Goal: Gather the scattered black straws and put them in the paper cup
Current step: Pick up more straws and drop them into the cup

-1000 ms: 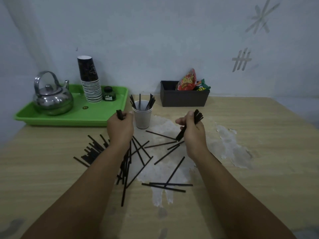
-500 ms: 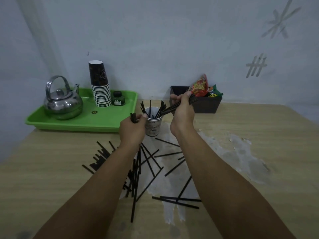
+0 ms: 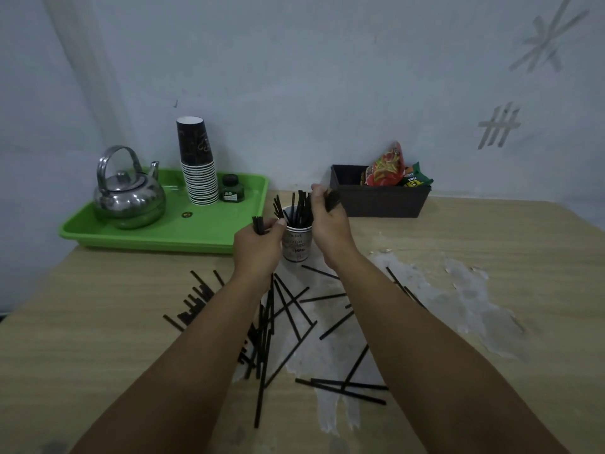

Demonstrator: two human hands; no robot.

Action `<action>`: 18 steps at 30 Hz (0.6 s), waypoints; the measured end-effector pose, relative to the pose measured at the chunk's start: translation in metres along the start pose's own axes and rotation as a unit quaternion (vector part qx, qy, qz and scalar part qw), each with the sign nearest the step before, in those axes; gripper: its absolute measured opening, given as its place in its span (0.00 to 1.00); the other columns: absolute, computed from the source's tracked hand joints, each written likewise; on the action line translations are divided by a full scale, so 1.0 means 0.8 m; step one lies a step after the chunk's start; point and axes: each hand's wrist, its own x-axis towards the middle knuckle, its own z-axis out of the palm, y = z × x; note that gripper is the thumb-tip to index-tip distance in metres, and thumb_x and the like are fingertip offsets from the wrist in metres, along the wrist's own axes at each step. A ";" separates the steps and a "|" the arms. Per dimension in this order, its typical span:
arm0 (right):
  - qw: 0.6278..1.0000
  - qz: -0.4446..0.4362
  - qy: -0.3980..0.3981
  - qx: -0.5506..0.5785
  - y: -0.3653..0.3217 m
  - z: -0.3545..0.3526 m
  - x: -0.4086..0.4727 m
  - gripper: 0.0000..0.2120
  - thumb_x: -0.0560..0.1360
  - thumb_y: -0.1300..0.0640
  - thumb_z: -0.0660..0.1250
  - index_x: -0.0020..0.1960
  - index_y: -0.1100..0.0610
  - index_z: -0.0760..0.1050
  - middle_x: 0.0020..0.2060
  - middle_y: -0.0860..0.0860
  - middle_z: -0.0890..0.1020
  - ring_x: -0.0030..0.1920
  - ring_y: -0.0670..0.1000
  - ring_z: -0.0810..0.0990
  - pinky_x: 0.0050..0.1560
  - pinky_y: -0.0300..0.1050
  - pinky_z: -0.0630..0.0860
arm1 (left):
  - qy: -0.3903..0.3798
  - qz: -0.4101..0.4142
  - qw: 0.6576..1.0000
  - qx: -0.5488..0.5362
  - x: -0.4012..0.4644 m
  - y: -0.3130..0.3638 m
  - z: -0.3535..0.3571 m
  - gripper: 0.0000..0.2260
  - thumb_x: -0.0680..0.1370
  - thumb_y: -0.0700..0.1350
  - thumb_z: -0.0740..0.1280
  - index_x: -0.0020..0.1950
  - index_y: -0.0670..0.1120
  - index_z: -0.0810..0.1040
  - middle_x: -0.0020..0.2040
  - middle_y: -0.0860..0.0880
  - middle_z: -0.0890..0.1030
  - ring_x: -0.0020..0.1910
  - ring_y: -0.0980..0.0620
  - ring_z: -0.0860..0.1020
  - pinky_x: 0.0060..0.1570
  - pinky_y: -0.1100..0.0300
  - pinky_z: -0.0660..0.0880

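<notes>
Nearest the table's (image 3: pixel 98 339) front edge, loose straws (image 3: pixel 288 317) lie crisscrossed mid-table. Beyond them, the left hand (image 3: pixel 258 245) grips a bundle beside the cup (image 3: pixel 296 245); the right hand (image 3: pixel 329 229) clasps straws over its rim. Farther back sits a tray (image 3: pixel 170 235).

One kettle (image 3: pixel 129 194), one tray (image 3: pixel 209 231), two hands (image 3: pixel 258 247).

Print on the paper cup (image 3: pixel 297 245) is too blurred to read. The green packet (image 3: pixel 415 180) in the black box (image 3: pixel 379 201) shows broken white letters, not legible.
</notes>
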 end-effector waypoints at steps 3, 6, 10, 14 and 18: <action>0.998 0.032 -0.031 -0.049 0.008 -0.001 -0.003 0.36 0.70 0.29 0.63 0.69 0.51 0.69 0.62 0.50 0.79 0.63 0.49 0.77 0.65 0.51 0.73 | 0.002 -0.007 1.000 -0.005 0.000 0.000 0.001 0.04 0.75 0.49 0.72 0.40 0.52 0.80 0.33 0.52 0.77 0.32 0.54 0.72 0.38 0.58 0.69; 0.996 0.018 -0.058 -0.068 -0.002 -0.012 -0.014 0.35 0.73 0.32 0.64 0.72 0.51 0.64 0.64 0.48 0.77 0.64 0.48 0.75 0.63 0.46 0.72 | 0.003 -0.013 1.000 -0.011 0.000 0.001 0.002 0.05 0.75 0.49 0.72 0.40 0.52 0.80 0.34 0.52 0.78 0.33 0.54 0.73 0.39 0.58 0.70; 0.995 -0.002 -0.069 -0.078 0.004 -0.028 -0.019 0.42 0.75 0.37 0.65 0.79 0.52 0.49 0.62 0.45 0.70 0.62 0.43 0.68 0.59 0.41 0.65 | 0.001 -0.014 1.000 -0.011 0.000 0.002 0.002 0.05 0.75 0.49 0.71 0.39 0.52 0.80 0.38 0.51 0.81 0.35 0.54 0.74 0.40 0.58 0.70; 0.992 -0.083 0.017 -0.090 0.014 -0.034 -0.024 0.45 0.74 0.35 0.63 0.80 0.50 0.42 0.67 0.49 0.68 0.64 0.47 0.71 0.62 0.44 0.70 | 0.001 -0.013 1.000 -0.012 -0.001 0.001 0.001 0.06 0.75 0.50 0.71 0.39 0.52 0.80 0.38 0.50 0.82 0.33 0.53 0.73 0.39 0.58 0.69; 0.986 -0.134 0.033 -0.098 0.006 -0.039 -0.019 0.35 0.79 0.40 0.57 0.80 0.50 0.46 0.70 0.48 0.67 0.67 0.43 0.68 0.62 0.37 0.67 | 0.002 -0.012 1.000 -0.012 -0.002 0.003 0.001 0.06 0.75 0.50 0.71 0.39 0.52 0.80 0.36 0.50 0.79 0.33 0.53 0.72 0.39 0.58 0.69</action>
